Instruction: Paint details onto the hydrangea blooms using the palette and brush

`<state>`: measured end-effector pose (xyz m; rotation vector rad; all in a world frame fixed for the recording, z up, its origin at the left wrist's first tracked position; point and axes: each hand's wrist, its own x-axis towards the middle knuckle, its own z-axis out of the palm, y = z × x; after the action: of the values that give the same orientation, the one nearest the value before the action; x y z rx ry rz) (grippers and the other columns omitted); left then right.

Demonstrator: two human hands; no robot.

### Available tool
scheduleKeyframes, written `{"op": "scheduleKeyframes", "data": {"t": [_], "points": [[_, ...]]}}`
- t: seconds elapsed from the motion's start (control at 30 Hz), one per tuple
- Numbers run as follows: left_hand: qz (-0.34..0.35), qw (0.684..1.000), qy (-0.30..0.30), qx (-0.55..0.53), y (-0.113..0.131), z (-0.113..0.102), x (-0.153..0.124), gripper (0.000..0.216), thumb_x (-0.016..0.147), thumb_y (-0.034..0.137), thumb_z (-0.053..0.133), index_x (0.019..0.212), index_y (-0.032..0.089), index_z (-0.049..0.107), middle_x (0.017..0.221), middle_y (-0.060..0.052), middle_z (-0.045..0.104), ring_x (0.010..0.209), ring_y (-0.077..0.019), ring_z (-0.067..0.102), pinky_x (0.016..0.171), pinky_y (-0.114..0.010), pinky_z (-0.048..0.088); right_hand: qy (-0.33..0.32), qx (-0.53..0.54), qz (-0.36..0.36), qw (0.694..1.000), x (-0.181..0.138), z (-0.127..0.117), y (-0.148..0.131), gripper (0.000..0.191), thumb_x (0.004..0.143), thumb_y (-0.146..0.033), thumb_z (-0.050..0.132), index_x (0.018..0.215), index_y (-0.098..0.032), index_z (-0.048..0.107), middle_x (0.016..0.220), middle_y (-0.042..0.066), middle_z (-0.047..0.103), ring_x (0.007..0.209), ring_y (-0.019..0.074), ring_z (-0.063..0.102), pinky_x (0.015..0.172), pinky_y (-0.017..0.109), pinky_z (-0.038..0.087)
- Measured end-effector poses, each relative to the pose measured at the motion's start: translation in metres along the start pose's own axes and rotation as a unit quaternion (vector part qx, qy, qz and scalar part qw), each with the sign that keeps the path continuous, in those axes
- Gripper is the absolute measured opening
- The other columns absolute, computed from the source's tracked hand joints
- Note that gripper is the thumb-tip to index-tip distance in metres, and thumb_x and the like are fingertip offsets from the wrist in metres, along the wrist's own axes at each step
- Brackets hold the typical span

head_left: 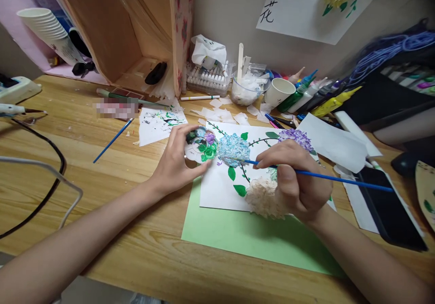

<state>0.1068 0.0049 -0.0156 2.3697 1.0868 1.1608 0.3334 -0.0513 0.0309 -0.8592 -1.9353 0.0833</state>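
Note:
My left hand (175, 161) grips a small round paint palette (193, 153) by its edge, fingers behind and thumb in front. Green, purple and dark paint lie on it. In my right hand (295, 177) is a thin blue paintbrush (343, 180), pinched near the front, its tip close to the palette and over the blue flower cluster (234, 149). Below lies white paper (217, 190) with painted green leaves and stems, a purple cluster (295, 138) and a beige cluster (265, 199). My right hand hides part of the picture. Under it is a light green sheet (217, 231).
Another blue paintbrush (113, 141) and a paint-smeared tissue (161, 122) lie left. Behind stand a tub of scraps (249, 91), a paper cup (280, 92) and several paint bottles (309, 91). A phone (390, 209) lies right; cables (50, 136) run along the left.

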Motion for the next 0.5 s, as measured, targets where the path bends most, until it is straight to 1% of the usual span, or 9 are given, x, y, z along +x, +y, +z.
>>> {"op": "scheduleKeyframes", "data": {"t": [0.1, 0.17, 0.33, 0.5], "points": [[-0.013, 1.000, 0.016, 0.010, -0.0028, 0.0016, 0.0004, 0.069, 0.070, 0.028, 0.076, 0.128, 0.021, 0.038, 0.123, -0.011, 0.051, 0.117, -0.0258, 0.049, 0.100, -0.045, 0.046, -0.054, -0.028, -0.018, 0.998, 0.0017, 0.0013, -0.0005, 0.018, 0.089, -0.009, 0.042, 0.086, -0.020, 0.056, 0.068, 0.003, 0.061, 0.061, 0.0164, 0.055, 0.056, 0.031, 0.044], [-0.012, 1.000, 0.021, 0.012, -0.0035, 0.0022, 0.0006, 0.069, 0.070, 0.028, 0.076, 0.128, 0.022, 0.039, 0.123, -0.011, 0.051, 0.117, -0.0259, 0.050, 0.100, -0.044, 0.046, -0.077, -0.048, -0.031, 0.995, 0.0030, 0.0030, -0.0007, 0.018, 0.088, -0.007, 0.043, 0.084, -0.019, 0.055, 0.066, 0.003, 0.061, 0.060, 0.0152, 0.053, 0.055, 0.029, 0.044], [-0.009, 1.000, 0.021, 0.013, -0.0027, 0.0019, 0.0004, 0.069, 0.070, 0.027, 0.076, 0.128, 0.020, 0.039, 0.123, -0.011, 0.051, 0.118, -0.0259, 0.049, 0.100, -0.044, 0.046, -0.107, -0.078, -0.059, 0.989, 0.0036, 0.0065, -0.0004, 0.017, 0.088, -0.005, 0.044, 0.085, -0.018, 0.054, 0.068, 0.004, 0.063, 0.061, 0.0147, 0.052, 0.057, 0.029, 0.045], [-0.008, 1.000, 0.017, 0.011, -0.0027, 0.0013, -0.0002, 0.068, 0.071, 0.028, 0.076, 0.128, 0.022, 0.039, 0.123, -0.011, 0.051, 0.117, -0.0258, 0.050, 0.100, -0.044, 0.046, -0.123, -0.086, -0.064, 0.987, 0.0017, 0.0090, 0.0028, 0.016, 0.088, -0.006, 0.044, 0.088, -0.018, 0.053, 0.070, 0.004, 0.062, 0.063, 0.0152, 0.052, 0.059, 0.029, 0.047]]}}
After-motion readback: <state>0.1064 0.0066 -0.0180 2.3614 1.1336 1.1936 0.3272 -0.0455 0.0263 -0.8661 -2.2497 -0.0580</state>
